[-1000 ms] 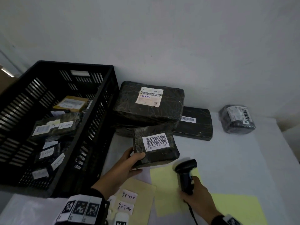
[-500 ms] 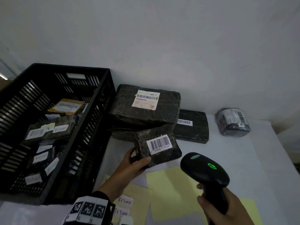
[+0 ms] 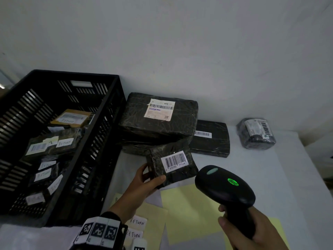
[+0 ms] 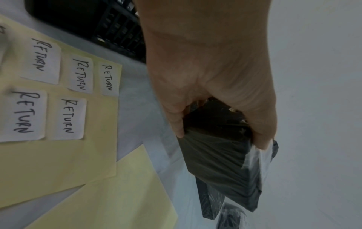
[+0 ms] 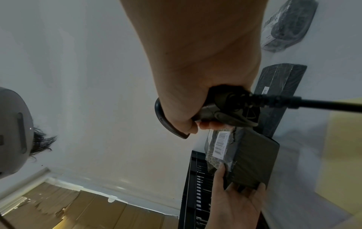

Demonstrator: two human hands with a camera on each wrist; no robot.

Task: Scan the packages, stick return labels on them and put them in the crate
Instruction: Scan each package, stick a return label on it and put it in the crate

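My left hand (image 3: 144, 184) grips a small black-wrapped package (image 3: 171, 165) by its near corner, lifted and tilted so its white barcode label (image 3: 175, 161) faces up; the same package (image 4: 221, 162) shows in the left wrist view and also as package (image 5: 248, 158) in the right wrist view. My right hand (image 3: 252, 230) holds a black barcode scanner (image 3: 225, 190) by the handle, head aimed at the package, green light lit. White RETURN labels (image 4: 49, 93) sit on a yellow backing sheet (image 4: 58, 155). The black crate (image 3: 54, 141) at left holds several labelled packages.
A large wrapped package (image 3: 158, 120) lies on a stack behind the held one, a flat black package (image 3: 210, 139) to its right, and a round wrapped package (image 3: 256, 133) at far right. More yellow sheets (image 3: 189, 213) cover the white table (image 3: 270, 177). The scanner cable (image 5: 313, 103) trails off.
My right hand has lifted the scanner off the table and brought it up toward the package; its green light came on. My left hand has raised and tilted the package slightly.
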